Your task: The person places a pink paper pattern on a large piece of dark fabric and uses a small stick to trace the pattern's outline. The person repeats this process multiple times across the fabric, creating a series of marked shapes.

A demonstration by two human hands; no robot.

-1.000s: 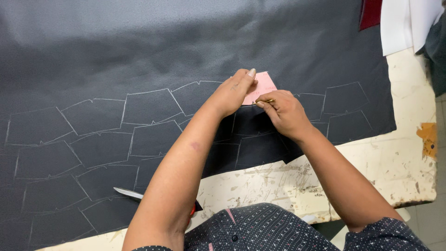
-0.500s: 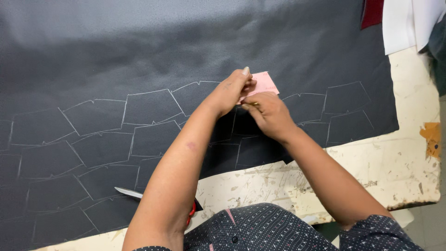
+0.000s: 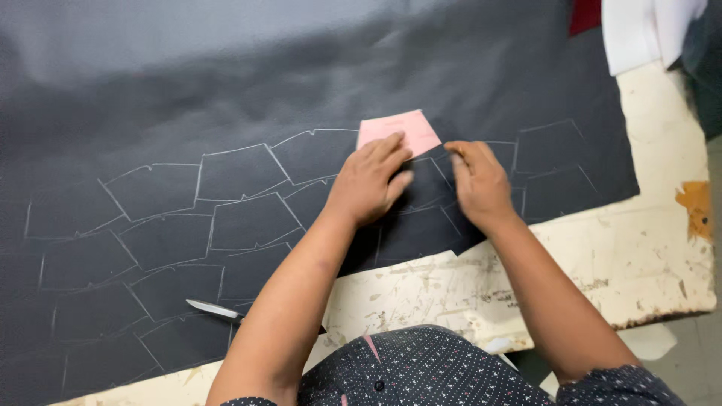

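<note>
— Why was the left hand [image 3: 370,180] spread flat, fingers open?
— It pressed the pink template [image 3: 398,131] onto the dark fabric [image 3: 301,83] so it lay fixed beside the chalked outlines [image 3: 233,197]; nothing was gripped.
— And the right hand [image 3: 477,182]?
— Just right of the template, fingers curled as if pinching a marker; whether it held one, I could not tell.
— The scissors [image 3: 218,310]?
— Idle near the worn table [image 3: 647,248] edge.
</note>
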